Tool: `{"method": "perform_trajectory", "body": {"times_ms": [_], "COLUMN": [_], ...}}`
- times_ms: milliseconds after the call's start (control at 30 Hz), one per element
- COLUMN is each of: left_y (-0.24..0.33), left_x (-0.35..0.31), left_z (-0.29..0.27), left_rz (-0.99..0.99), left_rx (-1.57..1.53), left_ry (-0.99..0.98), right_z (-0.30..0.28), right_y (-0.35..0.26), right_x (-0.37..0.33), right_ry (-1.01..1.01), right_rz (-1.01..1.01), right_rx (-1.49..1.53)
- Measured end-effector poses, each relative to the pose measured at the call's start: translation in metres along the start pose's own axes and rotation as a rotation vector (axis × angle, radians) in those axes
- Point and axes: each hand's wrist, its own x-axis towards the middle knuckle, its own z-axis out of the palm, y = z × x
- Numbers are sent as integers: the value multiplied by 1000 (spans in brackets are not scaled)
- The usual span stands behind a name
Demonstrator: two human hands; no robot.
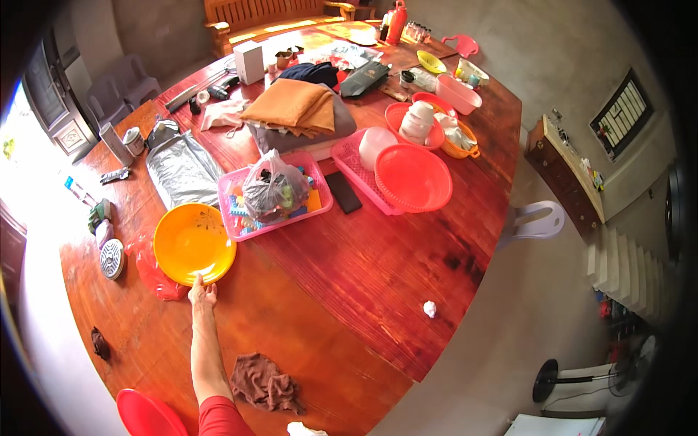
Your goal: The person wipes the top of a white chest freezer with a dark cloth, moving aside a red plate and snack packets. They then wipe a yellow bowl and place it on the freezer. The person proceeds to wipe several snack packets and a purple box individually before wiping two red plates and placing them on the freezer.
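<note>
Left hand [203,293] grips a yellow bowl [195,243]
Thumb over its near rim; red bag [154,275] beside it; brown cloth [265,382] nearer

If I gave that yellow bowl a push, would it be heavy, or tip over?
The yellow bowl looks like plastic with nothing in it, so it's probably light. It seems wide and shallow, so on a flat spot it would likely slide rather than tip. Its shiny surface might feel a bit slippery.
</note>
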Motion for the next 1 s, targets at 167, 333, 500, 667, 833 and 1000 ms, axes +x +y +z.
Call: {"method": "perform_trajectory", "body": {"times_ms": [167, 333, 500, 667, 833, 1000], "left_y": [8, 11, 0, -41, -137, -230], "left_x": [-22, -99, -239, -384, -524, -738], "left_z": [-19, -95, -139, -113, -144, -212], "left_rz": [124, 125, 258, 368, 536, -329], "left_rx": [59, -9, -48, 141, 617, 206], "left_ry": [-43, -56, -230, -445, -697, -1075], "right_z": [-1, 7, 12, 1, -37, -23], "right_y": [24, -8, 19, 14, -44, 10], "right_x": [7, -26, -4, -1, -129, -229], "right_ry": [-52, -46, -11, 129, 547, 1057], "right_rz": [-68, -85, -316, -843, -1196, -1363], "right_rx": [6, 44, 142, 232, 258, -156]}}
